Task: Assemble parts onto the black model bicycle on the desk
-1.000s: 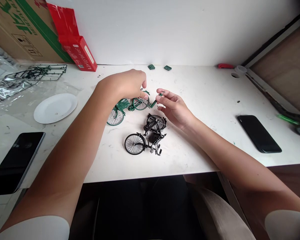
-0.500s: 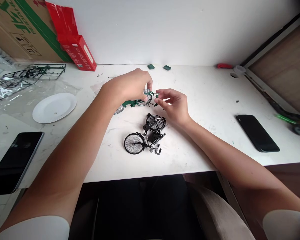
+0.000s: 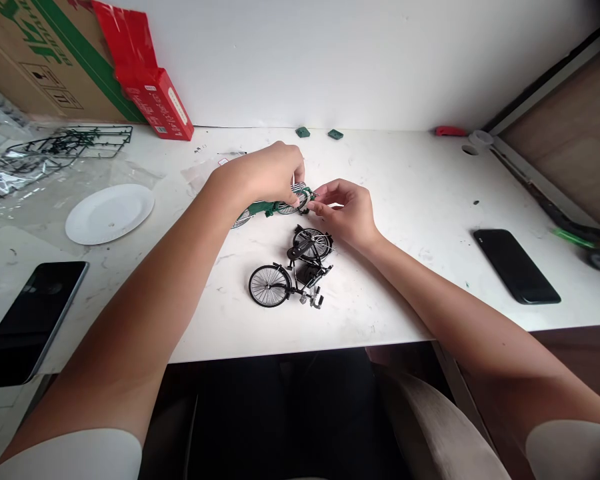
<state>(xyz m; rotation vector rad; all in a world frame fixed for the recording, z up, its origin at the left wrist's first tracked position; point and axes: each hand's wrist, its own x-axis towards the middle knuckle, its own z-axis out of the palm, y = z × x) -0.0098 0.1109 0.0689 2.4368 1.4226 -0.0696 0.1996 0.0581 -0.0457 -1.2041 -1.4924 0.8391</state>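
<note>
A green model bicycle [image 3: 265, 207] is partly hidden behind my left hand [image 3: 267, 170]. The thumb and fingers of that hand pinch it near one of its wheels. My right hand [image 3: 349, 208] has thumb and forefinger closed on a small green part [image 3: 312, 195], right against the bicycle's wheel end. Whether that part is joined to the bicycle I cannot tell. Nearer to me, a black model bicycle [image 3: 297, 255] lies on its side on the white table, touched by neither hand.
A white plate [image 3: 110, 215] and a dark phone [image 3: 33, 323] are on the left, with plastic frames [image 3: 80, 143] behind. Another phone [image 3: 517, 266] lies right. A red box [image 3: 167, 110] and two green pieces [image 3: 303, 132] [image 3: 335, 135] stand near the wall.
My right hand has brought the small green part left, up against the green bicycle's wheel end. My left hand keeps its hold, shifted very slightly. The black bicycle has stayed put.
</note>
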